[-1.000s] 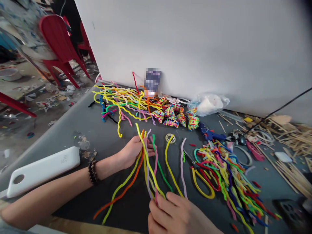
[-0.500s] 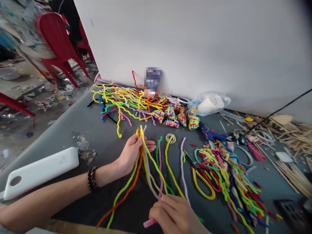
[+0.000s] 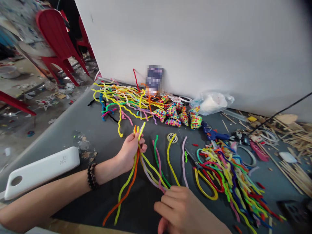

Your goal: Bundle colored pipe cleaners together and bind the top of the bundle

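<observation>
My left hand (image 3: 133, 148), with a dark bead bracelet, pinches several fuzzy pipe cleaners near their upper ends. A lime-yellow and an orange pipe cleaner (image 3: 127, 192) hang down from it. A yellow pipe cleaner (image 3: 153, 168) and a lavender one run from that bunch toward my right hand (image 3: 179, 208), whose fingers are curled around strands at the lower middle. The hand hides their lower ends. Between and beyond the hands lie a green pipe cleaner (image 3: 156, 148), a pink one, a yellow one (image 3: 170, 159) and a lilac one (image 3: 184, 162).
Scissors (image 3: 207, 185) lie right of my right hand, beside a heap of pipe cleaners (image 3: 234, 182). A blue glue gun (image 3: 214, 134), woven multicoloured pieces (image 3: 173, 113) and a plastic bag (image 3: 214, 102) sit farther back. A white power bank (image 3: 44, 172) lies left; wooden sticks (image 3: 292, 143) clutter the right.
My left hand has drawn in slightly, its fingers more curled and the yellow strand gathered into its bunch. My right hand has shifted slightly right; the pink end below it is out of sight.
</observation>
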Demonstrator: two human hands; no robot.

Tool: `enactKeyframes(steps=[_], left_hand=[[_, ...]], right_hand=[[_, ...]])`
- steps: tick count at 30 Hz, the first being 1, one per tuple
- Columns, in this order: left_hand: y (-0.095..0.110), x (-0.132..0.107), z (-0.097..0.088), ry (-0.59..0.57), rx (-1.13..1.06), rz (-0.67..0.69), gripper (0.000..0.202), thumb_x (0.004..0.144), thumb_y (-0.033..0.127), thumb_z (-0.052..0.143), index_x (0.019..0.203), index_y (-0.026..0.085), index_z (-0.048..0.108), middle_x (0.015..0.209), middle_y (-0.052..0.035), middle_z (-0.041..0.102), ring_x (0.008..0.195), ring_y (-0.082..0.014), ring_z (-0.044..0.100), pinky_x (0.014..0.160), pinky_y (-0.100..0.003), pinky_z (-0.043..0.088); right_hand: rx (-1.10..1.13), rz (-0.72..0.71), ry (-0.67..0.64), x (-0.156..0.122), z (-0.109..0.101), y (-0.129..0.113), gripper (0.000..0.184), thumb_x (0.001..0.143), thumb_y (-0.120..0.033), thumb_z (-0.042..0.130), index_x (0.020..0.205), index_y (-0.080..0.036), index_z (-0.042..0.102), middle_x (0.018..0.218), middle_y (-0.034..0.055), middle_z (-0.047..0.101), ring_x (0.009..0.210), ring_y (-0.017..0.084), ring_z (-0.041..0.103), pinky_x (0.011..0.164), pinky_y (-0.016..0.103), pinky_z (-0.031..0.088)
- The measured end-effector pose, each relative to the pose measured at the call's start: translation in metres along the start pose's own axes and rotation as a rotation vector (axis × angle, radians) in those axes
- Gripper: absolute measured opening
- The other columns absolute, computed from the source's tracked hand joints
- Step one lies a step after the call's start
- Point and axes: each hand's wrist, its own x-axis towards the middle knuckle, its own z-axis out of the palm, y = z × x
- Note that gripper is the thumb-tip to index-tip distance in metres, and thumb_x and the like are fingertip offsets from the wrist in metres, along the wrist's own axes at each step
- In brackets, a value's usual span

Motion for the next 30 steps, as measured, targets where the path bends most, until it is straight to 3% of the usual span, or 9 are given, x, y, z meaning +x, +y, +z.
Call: enactKeyframes(steps=[5, 9, 12, 15, 18, 21, 26, 28, 30], left_hand=[[0.023, -0.002, 0.001, -0.038, -0.017, -0.117, 0.023, 0.105, 0.010, 0.036, 0.089, 0.014, 0.052, 0.066, 0.0066, 0.043, 0.040, -0.0005, 0.035, 0.041, -0.013, 0.025], [0.052, 0.000, 0.004, -0.051, -0.035, -0.183, 0.026, 0.103, 0.004, 0.036, 0.086, 0.013, 0.052, 0.066, 0.0054, 0.045, 0.040, 0.0002, 0.033, 0.040, -0.012, 0.024], [0.074, 0.004, 0.007, 0.001, -0.053, -0.145, 0.034, 0.104, 0.002, 0.027, 0.083, 0.015, 0.049, 0.066, 0.0043, 0.045, 0.041, -0.0003, 0.035, 0.039, -0.012, 0.026], [0.092, 0.004, 0.007, 0.021, -0.088, -0.077, 0.036, 0.111, 0.014, 0.024, 0.085, 0.016, 0.049, 0.068, 0.0029, 0.047, 0.043, -0.0015, 0.038, 0.040, -0.012, 0.029], [0.106, 0.000, 0.002, -0.059, -0.188, 0.008, 0.034, 0.112, 0.026, 0.028, 0.088, 0.017, 0.050, 0.068, 0.0016, 0.048, 0.047, -0.0054, 0.045, 0.043, -0.013, 0.038], [0.123, -0.005, -0.007, -0.134, -0.276, -0.003, 0.033, 0.113, 0.030, 0.028, 0.092, 0.018, 0.051, 0.067, 0.0022, 0.048, 0.046, -0.0053, 0.045, 0.043, -0.013, 0.040], [0.158, -0.018, -0.014, -0.205, -0.443, 0.010, 0.028, 0.113, 0.021, 0.026, 0.096, 0.023, 0.049, 0.066, 0.0042, 0.048, 0.046, -0.0055, 0.052, 0.044, -0.010, 0.043], [0.163, -0.019, -0.013, -0.231, -0.376, 0.012, 0.030, 0.112, 0.016, 0.026, 0.093, 0.022, 0.049, 0.065, 0.0048, 0.048, 0.044, -0.0041, 0.052, 0.040, -0.009, 0.040], [0.154, -0.016, -0.010, -0.250, -0.178, -0.033, 0.029, 0.111, 0.014, 0.031, 0.089, 0.020, 0.050, 0.065, 0.0044, 0.049, 0.040, -0.0026, 0.050, 0.035, -0.008, 0.036]], right_hand=[[-0.080, 0.079, 0.103, -0.004, -0.009, 0.008, 0.021, 0.102, -0.015, 0.053, 0.083, -0.023, 0.057, 0.068, -0.0038, 0.062, 0.062, 0.016, 0.059, 0.060, 0.033, 0.033], [-0.113, 0.119, 0.132, -0.016, -0.008, 0.015, 0.028, 0.108, -0.018, 0.045, 0.085, -0.023, 0.060, 0.069, -0.0040, 0.065, 0.059, 0.015, 0.062, 0.059, 0.033, 0.035], [-0.160, 0.188, 0.137, -0.029, -0.006, 0.018, 0.032, 0.110, -0.021, 0.043, 0.085, -0.023, 0.062, 0.067, -0.0031, 0.066, 0.057, 0.015, 0.064, 0.059, 0.031, 0.038], [-0.178, 0.248, 0.178, -0.039, -0.006, 0.022, 0.033, 0.111, -0.026, 0.042, 0.088, -0.023, 0.066, 0.067, -0.0012, 0.068, 0.058, 0.014, 0.066, 0.059, 0.027, 0.041], [-0.162, 0.292, 0.175, -0.044, -0.007, 0.026, 0.036, 0.112, -0.030, 0.039, 0.093, -0.023, 0.068, 0.069, -0.0010, 0.071, 0.057, 0.014, 0.067, 0.058, 0.026, 0.042], [-0.114, 0.322, 0.125, -0.044, -0.009, 0.029, 0.040, 0.114, -0.035, 0.036, 0.092, -0.024, 0.068, 0.068, -0.0023, 0.070, 0.057, 0.015, 0.068, 0.057, 0.028, 0.041], [-0.076, 0.329, 0.080, -0.043, -0.011, 0.033, 0.039, 0.113, -0.041, 0.037, 0.091, -0.025, 0.065, 0.072, -0.0035, 0.071, 0.059, 0.016, 0.067, 0.057, 0.031, 0.039], [-0.057, 0.319, 0.075, -0.040, -0.013, 0.032, 0.039, 0.112, -0.042, 0.039, 0.090, -0.026, 0.066, 0.075, -0.0036, 0.071, 0.060, 0.016, 0.067, 0.058, 0.031, 0.039], [-0.049, 0.331, 0.142, -0.035, -0.014, 0.030, 0.035, 0.112, -0.040, 0.041, 0.094, -0.026, 0.068, 0.080, -0.0028, 0.072, 0.064, 0.015, 0.068, 0.060, 0.029, 0.041]])
